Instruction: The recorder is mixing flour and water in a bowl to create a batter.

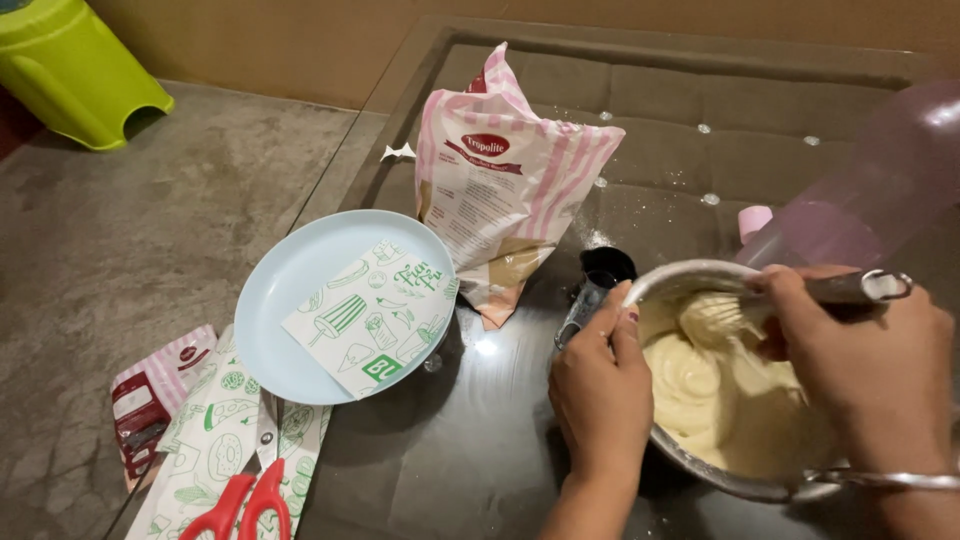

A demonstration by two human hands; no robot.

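The left hand (600, 385) is curled over the near rim of the metal bowl (690, 280), fingers closed on the edge to steady it. The right hand (865, 365) is wrapped shut around the handle of a whisk (800, 295), whose wire end is sunk in pale cream-coloured batter (715, 390). The bowl sits at the right of the dark glass table (470, 450), near the front edge.

My read: that batter looks thick and ribbony, so it'll drag on the whisk and cling. The bowl is thin steel, stiff but light, and I'd guess it slides easily on glass, so gripping the rim like that makes sense. The whisk handle is smooth metal and probably slippery if batter gets on it.

The glass is glossy and dusted with a bit of flour. Just behind the bowl there's a small black cup (605, 268), an open pink-striped bag (510, 190), then a light blue plate (290, 300) with a printed paper wrapper (370, 315) on it. Red-handled scissors (240, 505) lie at the front left corner. There's a grey floor to the left, with a green plastic stool (70, 70).
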